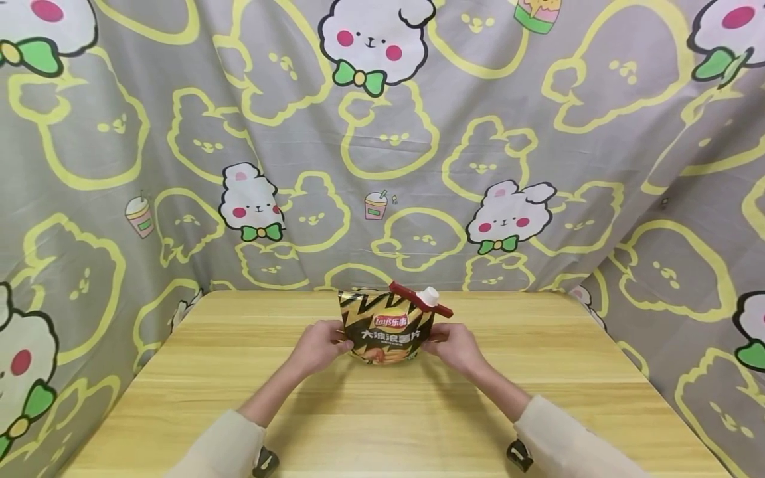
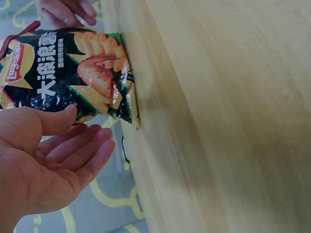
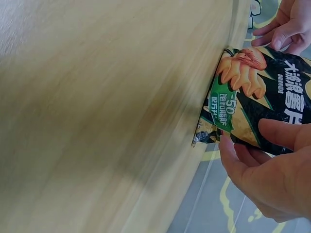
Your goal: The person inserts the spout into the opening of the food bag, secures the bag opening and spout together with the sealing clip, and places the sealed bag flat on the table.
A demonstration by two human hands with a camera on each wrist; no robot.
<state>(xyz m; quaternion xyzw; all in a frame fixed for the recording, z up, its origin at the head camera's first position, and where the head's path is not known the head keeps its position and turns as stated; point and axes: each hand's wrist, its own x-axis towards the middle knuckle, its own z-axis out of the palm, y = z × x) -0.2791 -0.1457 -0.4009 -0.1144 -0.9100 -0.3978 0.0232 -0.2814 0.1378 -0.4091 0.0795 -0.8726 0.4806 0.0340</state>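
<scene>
A black and gold bag of potato chips point(image 1: 388, 335) stands upright at the far part of the table, its printed front facing me. Across its upper right corner slants a red bag clip point(image 1: 445, 310) with a white cap point(image 1: 427, 297). My left hand point(image 1: 323, 346) holds the bag's left side, thumb point(image 2: 60, 120) on the front and fingers behind. On the opposite side, my right hand point(image 1: 457, 346) grips the bag's edge, with its thumb point(image 3: 279, 132) against the front. The bag's lower edge meets the tabletop in both wrist views.
The wooden table point(image 1: 394, 425) extends from the bag toward me. A grey curtain point(image 1: 406, 192) with yellow outlines and white cartoon animals hangs behind the table and along both sides. Dark straps point(image 1: 518, 455) show below the sleeves.
</scene>
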